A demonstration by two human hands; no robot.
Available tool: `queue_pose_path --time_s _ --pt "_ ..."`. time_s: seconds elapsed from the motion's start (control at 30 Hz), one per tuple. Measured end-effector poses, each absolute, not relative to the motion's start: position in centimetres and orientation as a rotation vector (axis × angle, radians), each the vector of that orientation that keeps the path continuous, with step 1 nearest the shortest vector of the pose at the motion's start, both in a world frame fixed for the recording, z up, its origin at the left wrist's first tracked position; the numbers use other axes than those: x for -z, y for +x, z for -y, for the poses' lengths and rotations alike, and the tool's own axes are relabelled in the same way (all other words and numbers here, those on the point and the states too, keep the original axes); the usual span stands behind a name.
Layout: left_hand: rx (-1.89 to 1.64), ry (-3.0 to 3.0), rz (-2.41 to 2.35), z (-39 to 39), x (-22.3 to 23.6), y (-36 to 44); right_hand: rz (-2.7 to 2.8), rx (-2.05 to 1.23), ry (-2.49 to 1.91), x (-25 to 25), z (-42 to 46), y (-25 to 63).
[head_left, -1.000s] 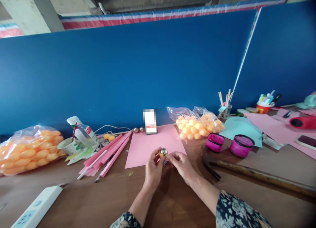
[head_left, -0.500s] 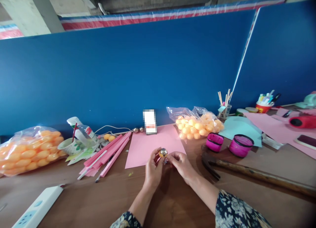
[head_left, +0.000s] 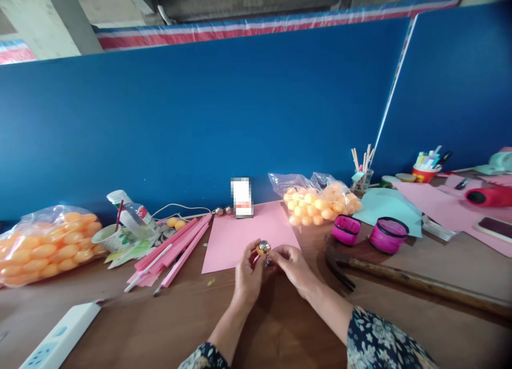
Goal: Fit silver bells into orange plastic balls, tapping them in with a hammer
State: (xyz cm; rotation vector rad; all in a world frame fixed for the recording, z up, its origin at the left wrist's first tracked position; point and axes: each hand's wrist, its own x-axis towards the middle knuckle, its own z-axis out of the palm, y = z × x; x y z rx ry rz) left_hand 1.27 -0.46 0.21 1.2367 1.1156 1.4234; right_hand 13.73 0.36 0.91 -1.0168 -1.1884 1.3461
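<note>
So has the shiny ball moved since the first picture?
No, not that I can see: the shiny ball, held by the left hand, shows against the same part of the pink sheet.

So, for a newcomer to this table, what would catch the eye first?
Probably the broad blue partition across the background. Next, low in the middle, the shiny ball in the left hand, with the right hand close beside it. A bag of orange balls at far left and a second bag beyond the right hand also stand out.
</note>
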Motion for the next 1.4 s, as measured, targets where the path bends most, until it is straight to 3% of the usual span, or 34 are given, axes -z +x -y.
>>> queue_pose_path --time_s 1.4 --pt "-1.377 0.733 -0.768 0.9 -1.4 1.6 1.301 -1.213 -0.952 -1.1 0.0 13.7"
